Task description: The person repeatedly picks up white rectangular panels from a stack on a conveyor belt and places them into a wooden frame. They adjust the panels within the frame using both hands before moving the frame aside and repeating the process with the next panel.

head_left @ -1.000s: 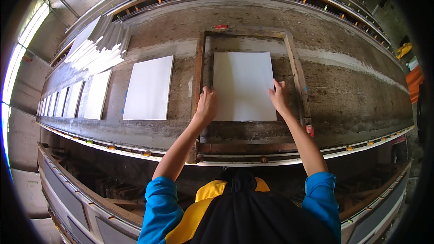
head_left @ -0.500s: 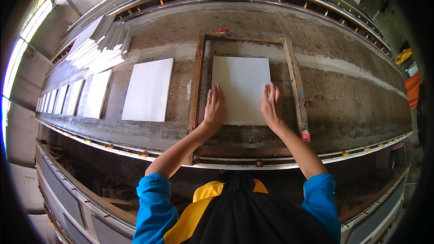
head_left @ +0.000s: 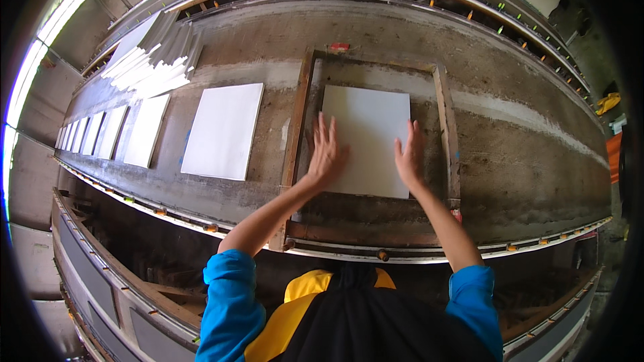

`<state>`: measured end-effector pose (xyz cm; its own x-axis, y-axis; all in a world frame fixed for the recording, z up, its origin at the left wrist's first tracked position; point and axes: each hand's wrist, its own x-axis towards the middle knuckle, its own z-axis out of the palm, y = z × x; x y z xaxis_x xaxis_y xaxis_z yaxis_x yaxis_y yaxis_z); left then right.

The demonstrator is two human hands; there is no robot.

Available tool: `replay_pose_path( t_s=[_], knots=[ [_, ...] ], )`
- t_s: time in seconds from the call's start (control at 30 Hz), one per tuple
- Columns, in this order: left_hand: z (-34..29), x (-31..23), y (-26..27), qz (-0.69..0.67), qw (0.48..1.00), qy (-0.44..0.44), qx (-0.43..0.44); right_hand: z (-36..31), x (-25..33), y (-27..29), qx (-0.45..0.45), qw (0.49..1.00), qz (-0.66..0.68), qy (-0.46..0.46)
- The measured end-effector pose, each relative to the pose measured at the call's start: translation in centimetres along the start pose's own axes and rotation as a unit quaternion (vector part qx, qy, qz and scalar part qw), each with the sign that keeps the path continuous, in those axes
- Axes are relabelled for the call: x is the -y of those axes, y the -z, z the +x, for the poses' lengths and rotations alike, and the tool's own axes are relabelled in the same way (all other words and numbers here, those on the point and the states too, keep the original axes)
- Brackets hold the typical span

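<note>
Two bare hands are held over a white sheet [head_left: 372,141], which is laid flat inside a wooden frame [head_left: 446,117] on a long, stained table [head_left: 530,174]. The left hand [head_left: 327,152] is placed at the sheet's left edge, fingers extended and slightly spread. The right hand [head_left: 410,154] is held at the right edge, fingers raised, thumb parted from them; whether pressure is applied cannot be told. A red label [head_left: 339,47] is seen by the frame's far side, its markings too small to be read. A second red patch [head_left: 457,215] is partly hidden by the right forearm. Leftward, more white sheets [head_left: 223,131] are set in a row; behind them, white strips [head_left: 157,60] are heaped.
</note>
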<state>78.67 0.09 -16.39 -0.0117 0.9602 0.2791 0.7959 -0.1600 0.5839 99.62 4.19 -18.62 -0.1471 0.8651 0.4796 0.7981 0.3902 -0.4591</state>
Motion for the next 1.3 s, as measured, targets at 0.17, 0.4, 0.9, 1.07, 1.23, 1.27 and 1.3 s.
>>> replay_pose_path(
  t_s=[0.17, 0.4, 0.9, 1.07, 1.23, 1.27, 1.3],
  knots=[
    [2.5, 3.3, 0.4, -0.008, 1.0, 0.009, 0.001, 1.8, -1.5, -1.5, -0.012, 0.998, 0.024, -0.051],
    [2.7, 2.6, 0.8, -0.001, 0.996, 0.076, 0.042, 2.1, -0.6, -1.0, -0.049, 0.995, 0.073, -0.04],
    [2.3, 1.9, 1.2, 0.002, 0.993, 0.118, 0.03, 2.2, -0.3, -0.9, -0.001, 0.992, 0.101, -0.077],
    [2.1, 2.7, 0.4, 0.022, 0.997, 0.067, 0.003, 2.3, -0.3, -0.9, -0.018, 0.993, 0.098, -0.069],
    [2.3, 3.0, 0.6, 0.025, 0.997, 0.06, 0.034, 2.2, -0.3, -0.9, -0.023, 0.993, 0.094, -0.063],
    [2.3, 3.1, 0.5, 0.04, 0.996, 0.068, 0.043, 2.2, -0.2, -0.8, -0.019, 0.993, 0.099, -0.067],
    [2.3, 3.1, 0.4, 0.055, 0.994, 0.077, 0.053, 2.2, -0.1, -0.8, -0.014, 0.992, 0.104, -0.071]
  ],
)
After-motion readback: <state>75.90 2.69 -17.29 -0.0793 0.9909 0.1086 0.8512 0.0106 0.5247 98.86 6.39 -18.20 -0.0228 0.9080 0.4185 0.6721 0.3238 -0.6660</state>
